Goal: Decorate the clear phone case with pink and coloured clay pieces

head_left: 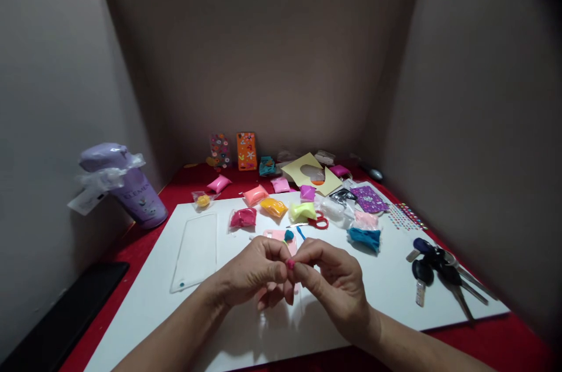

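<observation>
A small pink lump [290, 264] sits pinched where the two hands meet, held above the white worktop [144, 313] and overlapping the view of a pink case [273, 234]. The left hand [252, 272] has thumb and forefinger closed to a narrow gap on one side of the lump, its other fingers hanging curled below; the right hand [338, 281] grips the other side between thumb and forefinger, the rest folded toward the palm. Just beyond the hands lie a teal piece [288, 236] on the case and a blue tool [300, 232]. Red-handled scissors [320, 220] rest farther back, amid colored packets [273, 207] crowding the far edge. To the left, a clear case [195, 252] lies flat, with bare white surface between it and the left edge. Open room also stretches from the right hand to the keys [439, 267], which lie near the right edge. Below the wrists, bare surface runs to the near edge, where red cloth [469, 340] shows.
</observation>
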### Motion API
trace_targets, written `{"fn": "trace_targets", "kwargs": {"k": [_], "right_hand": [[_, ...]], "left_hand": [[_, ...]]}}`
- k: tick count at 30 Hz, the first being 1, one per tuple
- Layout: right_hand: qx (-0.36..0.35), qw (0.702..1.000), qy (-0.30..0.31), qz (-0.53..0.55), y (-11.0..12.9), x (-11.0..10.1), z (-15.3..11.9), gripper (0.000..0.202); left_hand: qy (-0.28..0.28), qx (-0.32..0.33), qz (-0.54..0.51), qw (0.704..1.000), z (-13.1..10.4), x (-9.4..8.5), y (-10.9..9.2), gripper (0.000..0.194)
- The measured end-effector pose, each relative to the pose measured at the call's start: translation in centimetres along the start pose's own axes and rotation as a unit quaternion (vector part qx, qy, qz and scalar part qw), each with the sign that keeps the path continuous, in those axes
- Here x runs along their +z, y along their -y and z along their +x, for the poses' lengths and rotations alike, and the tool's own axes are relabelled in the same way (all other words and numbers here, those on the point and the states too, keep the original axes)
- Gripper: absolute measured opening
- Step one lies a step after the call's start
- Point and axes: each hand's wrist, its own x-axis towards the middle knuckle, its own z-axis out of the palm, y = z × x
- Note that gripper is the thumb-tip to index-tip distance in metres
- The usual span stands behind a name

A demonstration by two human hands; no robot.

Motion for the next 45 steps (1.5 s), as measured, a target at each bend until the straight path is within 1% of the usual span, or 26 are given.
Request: {"fn": "trace_targets", "kwargs": {"k": [3, 5, 7, 9, 11, 14, 19, 24, 28, 32, 34, 37, 45], "right_hand": [[-0.006, 1.000, -0.006, -0.025, -0.1, -0.1, 0.1, 0.008], [-0.019, 0.997, -0.032, -0.061, -0.3, -0.4, 0.2, 0.008], [-0.026, 0.992, -0.074, -0.100, -0.7, -0.6, 0.4, 0.009], [-0.019, 0.986, -0.114, -0.122, -1.2, -0.9, 0.6, 0.009], [-0.003, 0.984, -0.128, -0.126, -1.6, -1.1, 0.7, 0.010], [0.008, 0.985, -0.114, -0.128, -2.3, -1.3, 0.8, 0.011], [-0.001, 0.983, -0.087, -0.160, -2.8, -1.4, 0.8, 0.009], [-0.036, 0.978, -0.053, -0.199, -2.7, -1.3, 0.9, 0.009], [-0.037, 0.977, -0.046, -0.203, -2.7, -1.3, 0.9, 0.007], [-0.042, 0.976, -0.047, -0.208, -2.9, -1.4, 0.9, 0.008], [-0.037, 0.976, -0.043, -0.209, -2.9, -1.4, 0.9, 0.009], [-0.020, 0.978, -0.038, -0.204, -2.7, -1.3, 0.9, 0.009], [0.008, 0.983, -0.038, -0.180, -2.5, -1.2, 0.9, 0.007]], "left_hand": [[0.001, -0.002, 0.005, 1.000, -0.1, 0.0, 0.0, 0.045], [-0.021, 0.004, 0.014, 1.000, 0.0, 0.1, 0.0, 0.041], [-0.068, 0.024, 0.025, 0.997, 0.0, 0.2, -0.1, 0.034], [-0.118, 0.056, 0.040, 0.991, 0.1, 0.3, -0.3, 0.027], [-0.148, 0.087, 0.054, 0.984, 0.1, 0.4, -0.5, 0.022], [-0.163, 0.122, 0.067, 0.977, 0.2, 0.5, -0.7, 0.020], [-0.203, 0.157, 0.076, 0.964, 0.3, 0.5, -0.7, 0.022], [-0.213, 0.144, 0.099, 0.961, 0.4, 0.7, -0.5, 0.021], [-0.217, 0.147, 0.102, 0.960, 0.5, 0.9, -0.5, 0.021], [-0.211, 0.129, 0.108, 0.963, 0.6, 0.9, -0.6, 0.020], [-0.210, 0.136, 0.111, 0.962, 0.7, 0.8, -0.6, 0.019], [-0.225, 0.148, 0.115, 0.956, 0.7, 0.8, -0.6, 0.019], [-0.274, 0.138, 0.166, 0.937, 0.6, 1.1, -0.8, 0.021]]}}
